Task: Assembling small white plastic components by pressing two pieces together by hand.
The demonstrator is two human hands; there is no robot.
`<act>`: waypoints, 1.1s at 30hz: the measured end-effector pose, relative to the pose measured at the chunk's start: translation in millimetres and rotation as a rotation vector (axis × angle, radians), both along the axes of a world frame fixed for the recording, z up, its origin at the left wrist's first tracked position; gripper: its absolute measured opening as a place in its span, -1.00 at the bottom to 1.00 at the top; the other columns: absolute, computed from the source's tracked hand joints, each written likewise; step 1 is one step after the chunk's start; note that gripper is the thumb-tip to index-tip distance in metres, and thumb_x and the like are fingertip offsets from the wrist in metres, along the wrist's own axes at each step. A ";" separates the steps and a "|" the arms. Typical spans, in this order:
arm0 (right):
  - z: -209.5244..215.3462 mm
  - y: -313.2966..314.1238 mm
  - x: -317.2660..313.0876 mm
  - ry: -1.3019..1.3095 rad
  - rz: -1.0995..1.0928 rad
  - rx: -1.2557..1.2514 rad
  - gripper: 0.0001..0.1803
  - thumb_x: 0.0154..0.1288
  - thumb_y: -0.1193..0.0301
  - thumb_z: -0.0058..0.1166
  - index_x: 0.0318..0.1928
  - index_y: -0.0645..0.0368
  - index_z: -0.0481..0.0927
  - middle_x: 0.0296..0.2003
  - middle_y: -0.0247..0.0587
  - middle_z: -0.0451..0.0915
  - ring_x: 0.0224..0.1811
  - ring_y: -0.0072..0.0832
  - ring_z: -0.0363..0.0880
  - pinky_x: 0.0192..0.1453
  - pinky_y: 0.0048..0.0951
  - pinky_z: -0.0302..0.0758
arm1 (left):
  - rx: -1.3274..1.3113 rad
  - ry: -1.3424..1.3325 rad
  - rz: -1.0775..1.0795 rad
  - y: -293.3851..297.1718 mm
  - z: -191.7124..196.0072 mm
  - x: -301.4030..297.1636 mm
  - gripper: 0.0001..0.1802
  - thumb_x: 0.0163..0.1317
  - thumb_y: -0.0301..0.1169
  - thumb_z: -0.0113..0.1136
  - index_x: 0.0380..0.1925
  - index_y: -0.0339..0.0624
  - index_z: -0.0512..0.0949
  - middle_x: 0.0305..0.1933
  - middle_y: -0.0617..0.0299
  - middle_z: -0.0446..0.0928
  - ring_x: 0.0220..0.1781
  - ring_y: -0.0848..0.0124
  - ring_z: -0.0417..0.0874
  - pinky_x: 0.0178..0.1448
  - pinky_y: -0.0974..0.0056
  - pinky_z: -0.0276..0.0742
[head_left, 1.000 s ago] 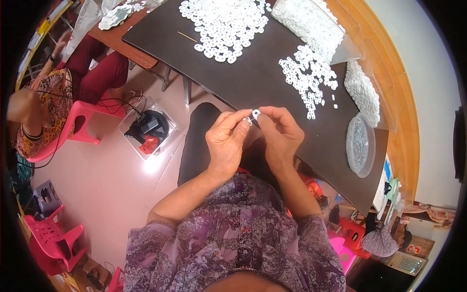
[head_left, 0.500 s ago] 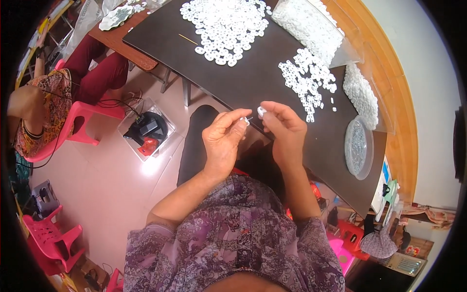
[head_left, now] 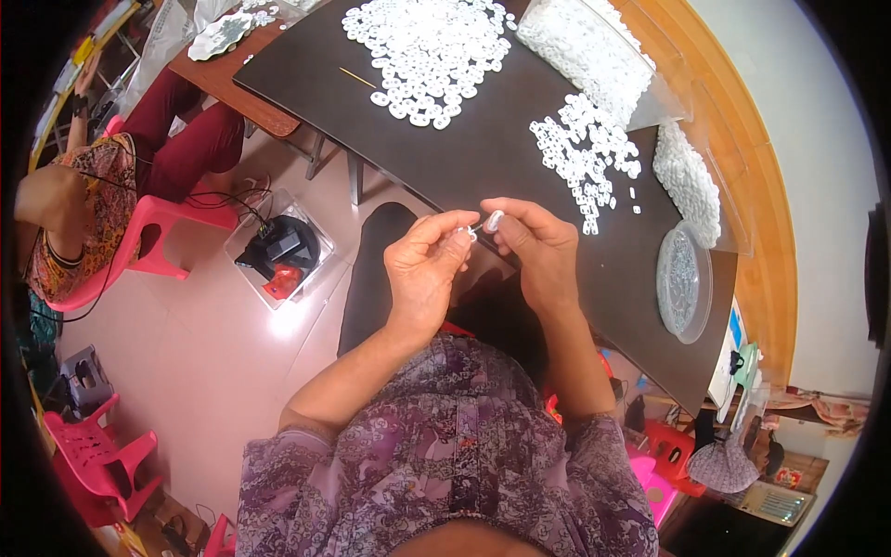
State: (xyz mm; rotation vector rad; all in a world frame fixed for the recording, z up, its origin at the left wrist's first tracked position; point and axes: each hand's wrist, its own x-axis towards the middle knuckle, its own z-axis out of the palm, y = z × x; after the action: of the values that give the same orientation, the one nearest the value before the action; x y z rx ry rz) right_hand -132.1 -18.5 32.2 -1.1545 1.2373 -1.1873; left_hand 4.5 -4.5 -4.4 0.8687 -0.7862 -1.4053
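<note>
And here we are, both bare hands up front at the near edge of the dark, smooth-topped table (head_left: 501,153), over the wearer's lap. L hand (head_left: 422,269): thumb and index pressed tog., no gap btwn the tips, pinching a small, white, glossy link-like piece (head_left: 471,234); other fingers curl in below. R hand (head_left: 543,246) faces it, thumb and index likewise closed, w/ a small white oval piece (head_left: 494,221) gripped at the tips, remaining fingers bent loosely. The two pieces sit v. close, tip to tip; too small and blurred there to say if they touch.

Up top on the table, a big spread of white oval ring-like pieces (head_left: 427,56), w/ a thin yellowish stick (head_left: 358,78) just beside it on the L. Over R, a smaller scatter of little white pieces (head_left: 587,153), then a clear plastic tub (head_left: 676,97) full of white bits, a long white heap (head_left: 687,181) next to it, and nearer, a round clear plastic dish (head_left: 703,283) of tiny silvery-grey bits.

Far L, a co-worker in a patterned top (head_left: 107,176) sits on a pink plastic chair (head_left: 148,232); btwn them and the table, on the floor, a clear plastic box (head_left: 270,299) w/ black gear and a red packet (head_left: 283,281) inside.
</note>
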 end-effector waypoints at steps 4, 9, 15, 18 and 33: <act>0.9 -0.9 2.0 0.007 -0.015 0.028 -0.82 0.19 0.56 0.08 -0.18 0.32 0.60 -0.42 -0.35 0.58 -0.48 -0.72 0.42 -0.38 -0.71 0.36 | -0.011 -0.040 0.012 0.0 0.6 -0.1 -0.80 0.20 -0.58 0.12 -0.17 -0.37 0.57 -0.39 0.24 0.55 -0.45 0.56 0.47 -0.36 0.50 0.40; -1.6 -1.5 1.7 0.052 -0.031 0.006 -0.83 0.18 0.54 0.11 -0.20 0.28 0.62 -0.45 -0.43 0.56 -0.49 -0.76 0.39 -0.39 -0.73 0.33 | -0.004 -0.078 0.020 -0.5 0.1 0.8 -0.80 0.20 -0.57 0.12 -0.17 -0.36 0.57 -0.38 0.26 0.55 -0.44 0.58 0.47 -0.36 0.50 0.40; 0.8 -0.7 7.5 0.139 -0.033 -0.061 -0.85 0.18 0.54 0.11 -0.23 0.25 0.64 -0.45 -0.48 0.54 -0.48 -0.79 0.36 -0.40 -0.75 0.29 | -0.020 -0.108 0.042 -0.6 -3.4 -0.4 -0.81 0.20 -0.57 0.13 -0.18 -0.35 0.58 -0.38 0.27 0.53 -0.44 0.60 0.47 -0.36 0.53 0.40; -0.2 -0.8 6.2 0.201 -0.004 -0.108 -0.85 0.18 0.61 0.07 -0.23 0.30 0.63 -0.39 -0.39 0.55 -0.35 -0.69 0.47 -0.25 -0.67 0.40 | -0.063 -0.165 0.067 -0.9 -6.5 -0.5 -0.82 0.20 -0.58 0.13 -0.19 -0.34 0.59 -0.37 0.30 0.50 -0.43 0.61 0.46 -0.36 0.53 0.40; 0.8 3.6 15.3 0.204 -0.029 -0.041 -0.90 0.15 0.62 0.10 -0.28 0.30 0.60 -0.40 -0.41 0.57 -0.39 -0.75 0.45 -0.33 -0.73 0.37 | -0.029 -0.133 0.095 1.8 -1.2 -3.8 -0.76 0.16 -0.64 0.12 -0.14 -0.32 0.57 -0.37 0.34 0.41 -0.35 0.63 0.39 -0.27 0.53 0.34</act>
State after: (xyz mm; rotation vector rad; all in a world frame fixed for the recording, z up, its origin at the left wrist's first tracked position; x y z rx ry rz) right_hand -116.8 -14.9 32.9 -1.3176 1.3925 -1.1425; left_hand 0.7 -2.8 -5.6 0.9720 -0.8535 -1.2595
